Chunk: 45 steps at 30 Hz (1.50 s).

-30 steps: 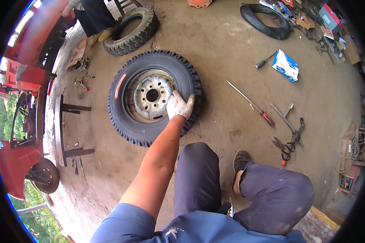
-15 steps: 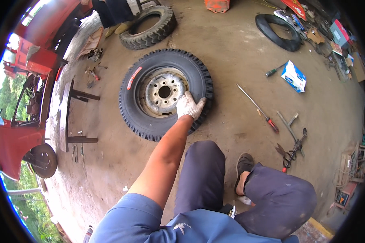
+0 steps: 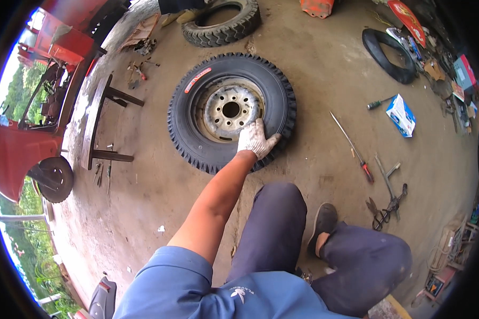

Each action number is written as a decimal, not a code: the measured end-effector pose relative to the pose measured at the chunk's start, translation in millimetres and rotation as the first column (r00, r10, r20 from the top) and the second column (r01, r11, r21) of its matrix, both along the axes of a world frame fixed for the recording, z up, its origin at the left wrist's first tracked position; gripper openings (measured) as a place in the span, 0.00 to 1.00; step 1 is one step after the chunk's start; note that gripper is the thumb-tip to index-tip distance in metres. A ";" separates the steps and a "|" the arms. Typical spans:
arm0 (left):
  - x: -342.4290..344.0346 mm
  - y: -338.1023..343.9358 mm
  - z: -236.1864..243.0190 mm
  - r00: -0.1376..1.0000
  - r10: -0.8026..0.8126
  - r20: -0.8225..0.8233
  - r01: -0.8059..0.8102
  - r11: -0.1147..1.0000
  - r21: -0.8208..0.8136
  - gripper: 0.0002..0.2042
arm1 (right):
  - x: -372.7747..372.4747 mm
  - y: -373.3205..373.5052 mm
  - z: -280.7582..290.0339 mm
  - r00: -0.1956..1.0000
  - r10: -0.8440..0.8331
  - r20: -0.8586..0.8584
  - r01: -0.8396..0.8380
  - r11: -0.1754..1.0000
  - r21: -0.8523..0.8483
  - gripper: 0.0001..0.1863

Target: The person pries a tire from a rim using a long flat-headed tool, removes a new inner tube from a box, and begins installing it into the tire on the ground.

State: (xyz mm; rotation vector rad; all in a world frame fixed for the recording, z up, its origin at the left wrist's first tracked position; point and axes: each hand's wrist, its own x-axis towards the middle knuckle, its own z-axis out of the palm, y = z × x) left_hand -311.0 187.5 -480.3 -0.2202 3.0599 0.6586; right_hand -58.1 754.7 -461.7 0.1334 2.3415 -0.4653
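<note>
A black tyre (image 3: pixel 191 127) with chunky tread lies flat on the floor, fitted round a worn silvery wheel rim (image 3: pixel 226 125) with a centre hole and several bolt holes. A red and white sticker (image 3: pixel 197 80) shows on its sidewall. My left hand (image 3: pixel 257 140), in a dirty white knit glove, rests on the near right sidewall. Its fingers reach to the rim's edge and its thumb points out to the right, so the hand is open. My right hand is out of view.
On the right lie a long red-handled screwdriver (image 3: pixel 352 147), a cross wrench (image 3: pixel 387 178), scissors (image 3: pixel 379 214), a blue and white box (image 3: pixel 401 117) and an inner tube (image 3: pixel 374 52). Another tyre (image 3: pixel 223 35) is behind, near a person's feet. A wooden stool (image 3: pixel 95 122) and red vehicle (image 3: pixel 21 154) stand left.
My view has shifted, so the wheel and tools appear farther right and the wheel slightly higher. My left hand stays on the tyre.
</note>
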 end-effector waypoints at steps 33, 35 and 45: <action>74.7 46.3 41.6 0.853 0.176 0.491 -0.123 0.983 -0.139 0.70 | -400.2 -457.4 -39.0 -0.058 0.735 -0.676 -0.968 0.125 0.219 0.21; 75.0 42.2 45.4 0.839 0.186 0.511 -0.130 0.981 -0.144 0.71 | -391.4 -447.8 -35.2 0.004 0.708 -0.706 -0.945 0.235 0.229 0.22; 140.3 -14.0 46.0 0.712 -0.162 0.683 0.372 0.912 -0.171 0.74 | -279.2 -339.1 -11.0 0.221 0.599 -0.770 -0.951 0.306 -0.035 0.32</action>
